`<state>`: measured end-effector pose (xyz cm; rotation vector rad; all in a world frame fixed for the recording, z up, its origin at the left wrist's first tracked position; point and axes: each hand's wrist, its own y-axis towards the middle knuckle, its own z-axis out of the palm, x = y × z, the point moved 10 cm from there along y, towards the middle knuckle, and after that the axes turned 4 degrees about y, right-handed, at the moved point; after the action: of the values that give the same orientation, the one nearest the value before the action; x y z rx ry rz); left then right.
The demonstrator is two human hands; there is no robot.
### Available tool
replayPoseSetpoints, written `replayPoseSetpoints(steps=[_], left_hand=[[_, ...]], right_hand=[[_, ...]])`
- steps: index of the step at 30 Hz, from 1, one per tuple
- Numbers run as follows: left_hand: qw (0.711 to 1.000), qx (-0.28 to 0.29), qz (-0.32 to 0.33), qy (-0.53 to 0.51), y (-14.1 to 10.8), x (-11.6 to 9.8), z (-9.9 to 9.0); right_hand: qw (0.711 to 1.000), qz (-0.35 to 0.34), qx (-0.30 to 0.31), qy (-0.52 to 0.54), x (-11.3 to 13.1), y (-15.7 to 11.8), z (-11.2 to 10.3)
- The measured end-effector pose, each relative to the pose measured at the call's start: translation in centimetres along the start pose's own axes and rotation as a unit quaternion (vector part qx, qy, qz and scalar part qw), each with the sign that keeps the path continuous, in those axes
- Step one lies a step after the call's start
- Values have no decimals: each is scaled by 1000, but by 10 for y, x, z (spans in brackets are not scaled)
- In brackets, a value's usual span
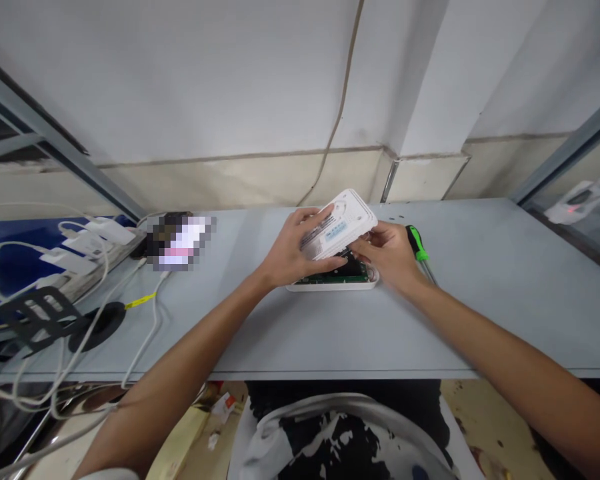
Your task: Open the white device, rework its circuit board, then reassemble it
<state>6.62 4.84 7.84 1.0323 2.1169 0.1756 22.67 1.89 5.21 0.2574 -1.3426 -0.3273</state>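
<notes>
smooth white plastic lid [347,223], matt grey tabletop [480,320]

Black-and-white blotched top [330,443] at bottom centre of the frame, pale grey curved band [300,402] across its upper edge, white sleeve edge [109,474] at lower left, bare left forearm [180,360], bare right forearm [510,353], bare left hand [295,250], bare right hand [387,257] near the centre

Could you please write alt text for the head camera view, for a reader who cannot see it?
The left hand and right hand hold a white casing cover above an open white base with a green circuit board. A green-handled screwdriver lies beside the right hand on a grey table.
</notes>
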Motion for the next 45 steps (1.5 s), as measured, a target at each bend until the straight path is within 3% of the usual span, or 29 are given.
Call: replayPoseSetpoints(steps=[9, 17, 22, 30, 35, 45], left_hand=[[999, -36, -8, -4, 0, 4, -2], [984, -145, -16, 101, -5, -17, -12], [980, -144, -50, 131, -6, -18, -9], [969, -156, -79, 175, -3, -19, -1], [962, -169, -93, 194, -2, -12, 8], [962, -161, -66, 210, 2, -17, 7]], right_hand=[[999, 13, 39, -7, 2, 4, 14], [994, 39, -38, 93, -11, 5, 10], [997, 27, -49, 62, -9, 11, 11], [992, 38, -53, 106, -13, 17, 8], [996, 51, -42, 61, -21, 21, 5], [991, 46, -83, 91, -11, 17, 1]])
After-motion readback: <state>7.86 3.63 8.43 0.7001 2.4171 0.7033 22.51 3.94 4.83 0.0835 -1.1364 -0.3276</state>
